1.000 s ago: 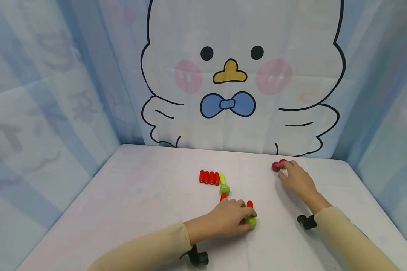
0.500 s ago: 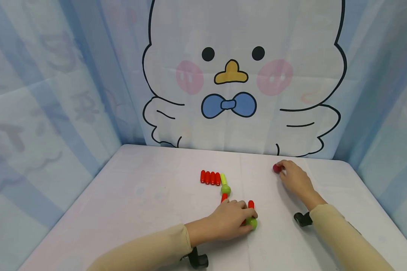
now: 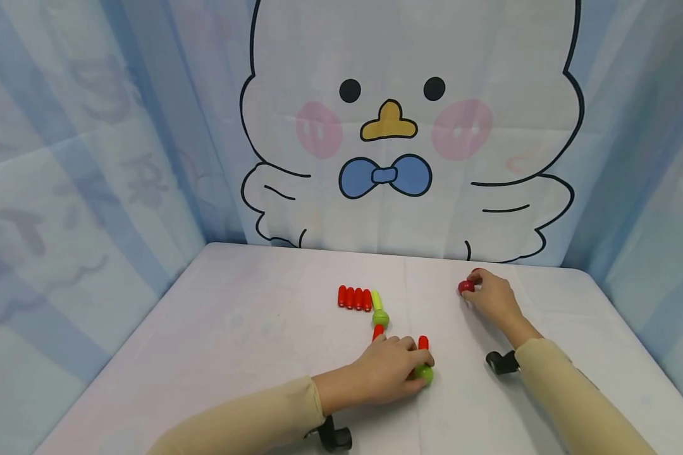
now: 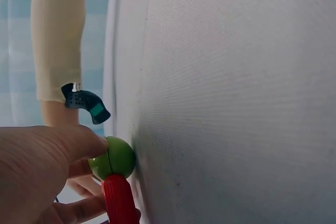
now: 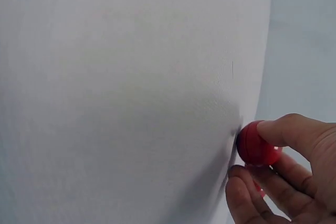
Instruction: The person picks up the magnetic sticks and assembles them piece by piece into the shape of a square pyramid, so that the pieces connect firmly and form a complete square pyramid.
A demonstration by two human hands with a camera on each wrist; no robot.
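Observation:
My left hand (image 3: 384, 370) grips a green ball (image 3: 425, 375) between thumb and fingers, low over the white table. In the left wrist view a ribbed red rod (image 4: 119, 198) meets that ball, with the fingers beside it. Another red rod (image 3: 424, 342) shows just past the fingers in the head view. Toward the far right of the table, my right hand (image 3: 494, 300) pinches a glossy red ball (image 5: 254, 145) close to the surface. A second red ball (image 3: 475, 272) is mostly hidden behind its fingers.
Several red rods (image 3: 355, 298) lie side by side left of a yellow-green rod (image 3: 376, 299). That rod ends at a green ball (image 3: 380, 318), with a red rod (image 3: 378, 332) below it, partly covered by the left hand. A printed curtain surrounds the table (image 3: 250, 354).
The right hand has drawn slightly toward me with the red ball. The second red ball went out of sight and shows again in part. The left hand stays in place.

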